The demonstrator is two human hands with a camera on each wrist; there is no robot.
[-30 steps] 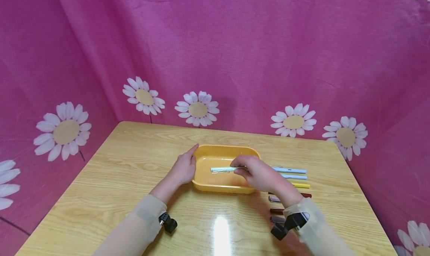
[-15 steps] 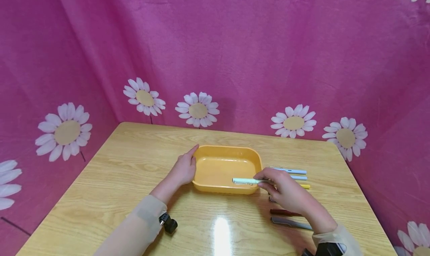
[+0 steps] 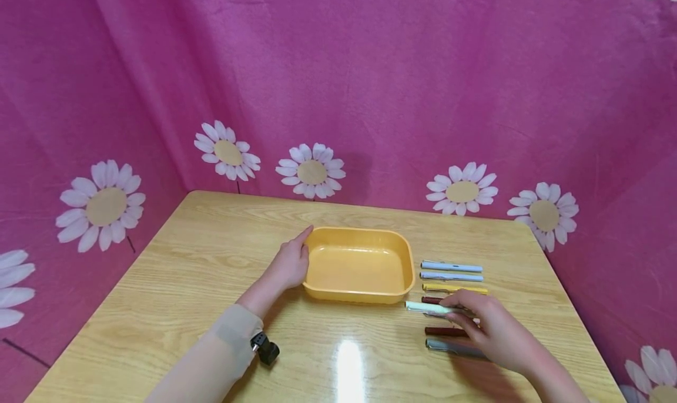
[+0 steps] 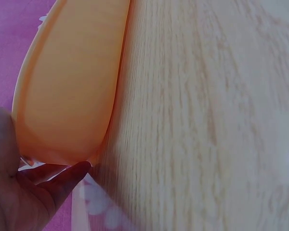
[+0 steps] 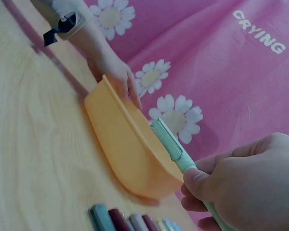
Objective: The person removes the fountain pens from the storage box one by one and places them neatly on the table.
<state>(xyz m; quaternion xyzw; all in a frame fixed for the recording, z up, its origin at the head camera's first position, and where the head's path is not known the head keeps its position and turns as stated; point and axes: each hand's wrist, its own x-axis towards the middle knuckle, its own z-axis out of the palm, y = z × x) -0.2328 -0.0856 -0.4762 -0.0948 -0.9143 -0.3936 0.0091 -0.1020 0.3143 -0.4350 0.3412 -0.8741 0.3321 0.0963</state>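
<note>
My right hand [image 3: 489, 326] pinches a mint-green capped pen [image 3: 425, 307] with a wire clip between thumb and fingers. Its clip end points left, over the row of pens to the right of the bin. The right wrist view shows this pen [image 5: 171, 142] raised, with its rear part hidden in my hand. My left hand [image 3: 290, 267] holds the left end of a yellow-orange plastic bin [image 3: 359, 297]. In the left wrist view, the fingers [image 4: 70, 182] reach the lower corner of the bin [image 4: 70, 86].
In the row lie a blue pen [image 3: 460, 268], a light blue pen [image 3: 455, 276], a yellow pen [image 3: 457, 288], dark red pens and, nearest, a grey pen [image 3: 455, 348]. A pink floral cloth [image 3: 370, 97] hangs behind the wooden table [image 3: 238, 227].
My right hand has moved from over the bin to the right and nearer, carrying the mint-green pen out over the row of pens. My left hand stays at the bin.
</note>
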